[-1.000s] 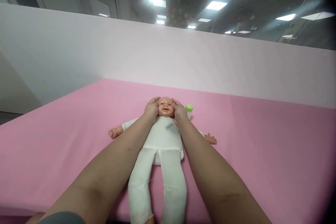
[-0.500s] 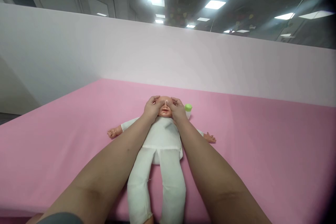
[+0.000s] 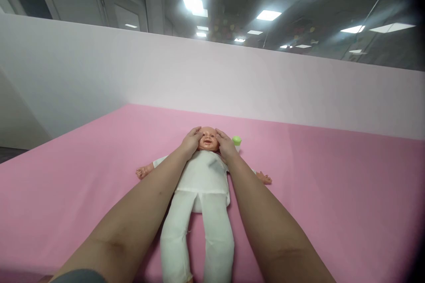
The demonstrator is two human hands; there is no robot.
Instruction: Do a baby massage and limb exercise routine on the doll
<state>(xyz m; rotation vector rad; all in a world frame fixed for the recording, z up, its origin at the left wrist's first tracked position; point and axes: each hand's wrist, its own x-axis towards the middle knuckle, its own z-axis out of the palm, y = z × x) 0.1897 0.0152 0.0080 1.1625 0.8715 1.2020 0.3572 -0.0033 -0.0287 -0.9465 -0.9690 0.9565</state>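
Note:
A baby doll (image 3: 204,172) with a soft white cloth body and a hard plastic head lies on its back, its feet towards me. My left hand (image 3: 192,140) cups the side of the doll's head on the left of the view, fingers curved up along the temple. On the opposite side, my right hand (image 3: 226,145) holds the head in the same way. Between both hands the doll's face is uncovered. Its plastic hands stick out beyond my forearms, which hide parts of its arms. Just right of my right hand stands a small white container with a green lid (image 3: 237,140).
Under the doll is a pink padded surface (image 3: 332,194). A pale raised wall (image 3: 249,84) borders it at the back and left. Beyond that are a door (image 3: 124,9) and lit ceiling panels.
Both thumbs have slid outward from the doll's eye area to the sides of its head, uncovering its eyes. The whole scene sits slightly lower in the view.

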